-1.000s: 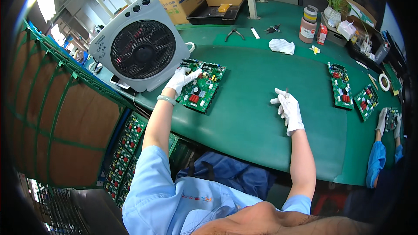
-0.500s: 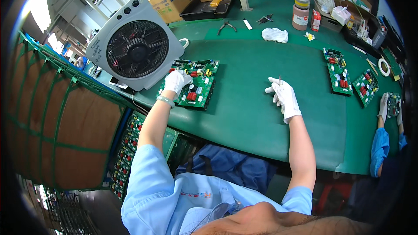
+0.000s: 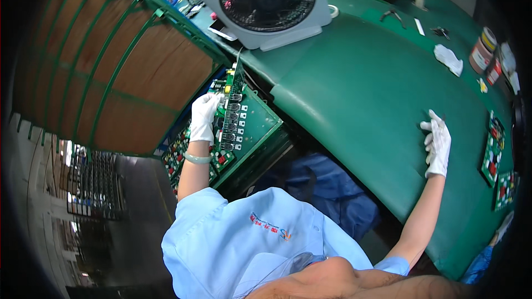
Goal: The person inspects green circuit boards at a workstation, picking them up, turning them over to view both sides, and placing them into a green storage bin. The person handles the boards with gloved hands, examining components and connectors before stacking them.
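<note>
While your left hand (image 3: 204,115) grips the board (image 3: 231,109) on edge, left of centre in the frame, right hand (image 3: 438,147) loosely curled at far right, contents unclear, a one-handed slip could knock it onto lower boards (image 3: 173,154).

Fisheye bending, black corners, soft sheen on green tabletop (image 3: 354,77), dim floor (image 3: 145,210)

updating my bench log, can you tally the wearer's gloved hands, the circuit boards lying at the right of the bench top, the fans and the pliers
Wearer's gloved hands: 2
Circuit boards at right: 2
Fan: 1
Pliers: 1
Total: 6
</note>
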Tool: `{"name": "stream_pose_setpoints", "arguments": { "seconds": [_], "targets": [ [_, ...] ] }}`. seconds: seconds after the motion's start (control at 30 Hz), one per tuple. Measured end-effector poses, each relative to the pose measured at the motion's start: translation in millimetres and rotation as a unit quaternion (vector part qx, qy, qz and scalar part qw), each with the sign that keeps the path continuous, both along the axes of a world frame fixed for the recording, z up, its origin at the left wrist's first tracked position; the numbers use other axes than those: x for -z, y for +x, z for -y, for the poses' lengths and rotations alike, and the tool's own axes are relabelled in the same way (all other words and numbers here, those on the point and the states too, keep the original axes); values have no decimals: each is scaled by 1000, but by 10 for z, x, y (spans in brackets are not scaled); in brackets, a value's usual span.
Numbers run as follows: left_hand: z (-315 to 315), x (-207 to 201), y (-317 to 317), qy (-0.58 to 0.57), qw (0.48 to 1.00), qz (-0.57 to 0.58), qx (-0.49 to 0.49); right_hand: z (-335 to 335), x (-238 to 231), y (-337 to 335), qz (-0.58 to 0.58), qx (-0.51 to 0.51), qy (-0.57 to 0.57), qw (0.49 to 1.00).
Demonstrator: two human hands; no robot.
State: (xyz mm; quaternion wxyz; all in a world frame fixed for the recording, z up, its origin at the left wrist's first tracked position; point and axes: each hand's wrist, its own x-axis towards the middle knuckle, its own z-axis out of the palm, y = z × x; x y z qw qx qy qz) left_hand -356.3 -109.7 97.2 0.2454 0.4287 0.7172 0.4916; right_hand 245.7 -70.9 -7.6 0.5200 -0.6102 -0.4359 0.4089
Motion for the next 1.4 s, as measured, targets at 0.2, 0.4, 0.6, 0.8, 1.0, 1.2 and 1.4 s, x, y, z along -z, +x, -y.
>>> {"name": "stream_pose_setpoints", "arguments": {
  "seconds": [0.2,0.4,0.6,0.8,1.0,1.2,1.4],
  "targets": [
    [32,798,-242,-62,993,-12,-101,2,6,-7,10,14,34,999],
    [-513,2060,-812,-207,953,-116,-188,34,56,66,-5,64,61,996],
    [-683,2524,-1074,-317,875,-263,-256,-42,189,80,2,70,50,996],
    [-722,2622,-1178,-319,875,-270,-245,-42,246,98,-24,60,66,996],
    [-600,2713,-1275,-261,938,-106,-203,-8,184,59,8,58,77,995],
    [-109,3315,-1917,-89,953,24,-290,-192,481,103,-23,20,93,995],
    [-265,3252,-1433,156,936,155,-277,-29,208,76,-15,80,61,995]
  ]
}}
